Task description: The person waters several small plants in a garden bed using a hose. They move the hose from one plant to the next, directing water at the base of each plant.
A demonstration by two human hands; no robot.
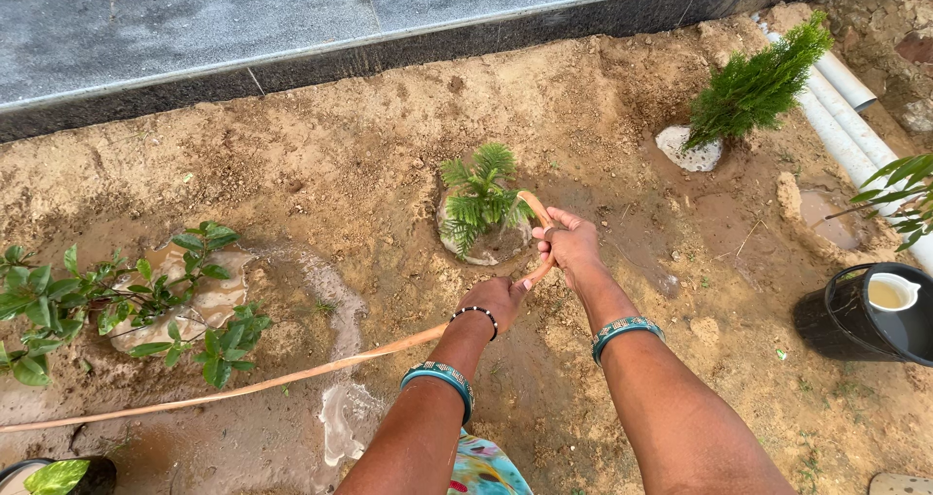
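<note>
Keep right hand [571,244] closed near the orange hose [292,376] tip, left hand [496,301] gripping behind; aim low into the small palm seedling [479,199] basin, gently, avoiding soil washout.

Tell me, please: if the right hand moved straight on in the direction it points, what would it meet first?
Most likely the small fern-like plant in its wet hollow, just beyond the right hand, which holds the hose end there. Depth is hard to judge.

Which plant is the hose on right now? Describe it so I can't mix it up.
Start at the grey stone ledge along the top, then drop to the middle of the dirt bed. The small palm-like seedling stands there in a wet basin, just beyond both hands, unlike the broad-leaved shrub left or conifer right.
</note>
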